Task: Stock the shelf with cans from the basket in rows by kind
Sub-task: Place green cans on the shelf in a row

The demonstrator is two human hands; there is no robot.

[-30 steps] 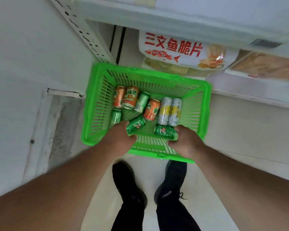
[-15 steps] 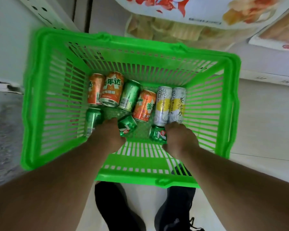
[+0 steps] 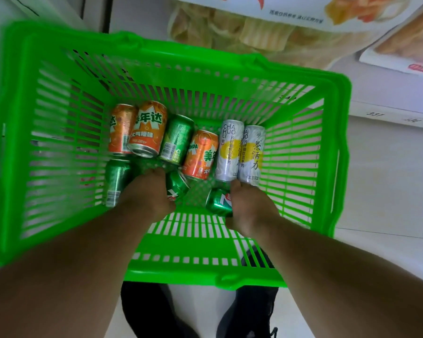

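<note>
The view had closed in on the basket [image 3: 59,132] since the earlier frames, both hands staying low inside. Shoes [image 3: 249,313] stood under its near rim. The left hand [image 3: 148,193] curled around a green can [image 3: 177,185]; the right hand [image 3: 250,207] gripped another [image 3: 219,201]. Beyond lay orange cans [image 3: 147,129] and white cans [image 3: 253,154], with snack bags [image 3: 254,32] farthest.

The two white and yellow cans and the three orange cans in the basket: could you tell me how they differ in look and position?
The white and yellow cans are slimmer and taller; the orange cans are squatter. The white and yellow pair lies side by side at the right, near the right hand; of the orange ones, two lie together at the left and one apart, beyond a green can. All lie on their sides in the green basket.
</note>
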